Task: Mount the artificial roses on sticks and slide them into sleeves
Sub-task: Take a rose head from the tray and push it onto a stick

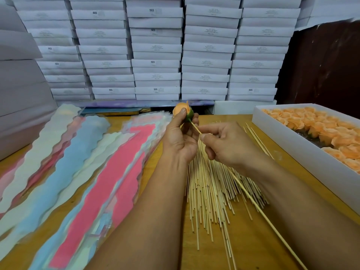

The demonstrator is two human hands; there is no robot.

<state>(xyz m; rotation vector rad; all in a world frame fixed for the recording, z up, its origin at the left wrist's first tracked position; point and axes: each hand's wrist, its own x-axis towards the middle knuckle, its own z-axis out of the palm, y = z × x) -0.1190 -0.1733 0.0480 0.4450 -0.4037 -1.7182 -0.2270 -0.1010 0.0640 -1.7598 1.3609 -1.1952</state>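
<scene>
My left hand (180, 137) grips an orange artificial rose (180, 110) by its green base, raised above the table's middle. A thin wooden stick (253, 201) enters that base, and my right hand (228, 145) pinches the stick close to the flower; the stick's long end runs down to the lower right under my forearm. Below both hands lies a loose heap of wooden sticks (210, 190). Overlapping plastic sleeves (109, 176) in pink, blue and pale tones are spread across the left side.
A white box (303, 151) of several orange roses (319, 131) stands at the right. Stacked white cartons (155, 47) form a wall behind the wooden table (251, 242). More pale cartons rise at the far left.
</scene>
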